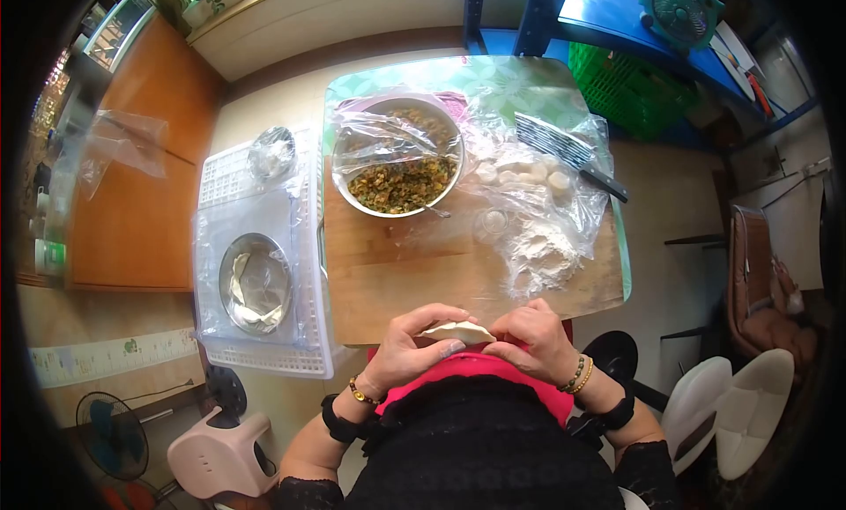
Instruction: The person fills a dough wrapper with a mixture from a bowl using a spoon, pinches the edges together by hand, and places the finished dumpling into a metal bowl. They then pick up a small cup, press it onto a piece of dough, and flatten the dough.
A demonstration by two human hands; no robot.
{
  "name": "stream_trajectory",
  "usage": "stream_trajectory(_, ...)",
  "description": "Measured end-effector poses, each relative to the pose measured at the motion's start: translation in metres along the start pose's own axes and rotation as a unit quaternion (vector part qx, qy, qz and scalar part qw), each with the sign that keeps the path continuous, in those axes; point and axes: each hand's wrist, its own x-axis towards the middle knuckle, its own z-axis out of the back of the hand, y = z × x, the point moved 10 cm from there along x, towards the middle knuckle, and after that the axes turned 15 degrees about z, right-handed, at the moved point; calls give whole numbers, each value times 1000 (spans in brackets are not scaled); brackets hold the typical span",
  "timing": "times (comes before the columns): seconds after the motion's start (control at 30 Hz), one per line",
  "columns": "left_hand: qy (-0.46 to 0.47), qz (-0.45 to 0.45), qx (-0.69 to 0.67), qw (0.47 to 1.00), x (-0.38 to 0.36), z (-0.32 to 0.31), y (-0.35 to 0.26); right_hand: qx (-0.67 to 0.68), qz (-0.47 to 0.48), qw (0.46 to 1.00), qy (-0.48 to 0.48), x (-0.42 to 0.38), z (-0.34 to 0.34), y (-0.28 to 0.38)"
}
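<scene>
My left hand (412,344) is closed around a pale folded dumpling (458,333), holding it over my lap at the board's near edge. At the dumpling's right end, my right hand (534,341) pinches the dough edge between thumb and fingers. A large bowl (460,171) of chopped greenish-orange filling (397,186) stands ahead, partly covered by plastic film. To its right, several dough pieces (527,172) lie under clear plastic. Loose flour (545,255) is heaped on the wooden board (379,281). Left of the board, a round metal tray (284,277) holds several finished dumplings (238,290).
A cleaver (564,149) with a black handle lies on the plastic at the right. A small clear glass (490,225) stands near the flour. The metal tray sits on a white plastic crate (308,334). A pink stool (211,457) is at lower left, white chairs (749,413) at lower right.
</scene>
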Motion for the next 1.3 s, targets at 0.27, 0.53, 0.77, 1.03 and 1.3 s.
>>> stream_trajectory(0.27, -22, -93, 84, 992, -14, 5, -18, -72, 68, 995, 1, 14, -6, 12)
stream_trajectory(0.53, -44, -94, 88, 991, -14, 11, -16, -114, 79, 989, -58, 33, 11, 26)
stream_trajectory(0.77, -44, -104, 113, 987, -16, 10, -15, -101, 124, 987, -30, 36, -3, 30)
stream_trajectory(1.03, -44, -115, 192, 974, -13, 3, -17, -77, 107, 991, -3, 52, -4, 38)
stream_trajectory(1.3, -35, -104, 223, 969, -10, -2, -13, -110, 144, 983, -1, 45, -13, 40)
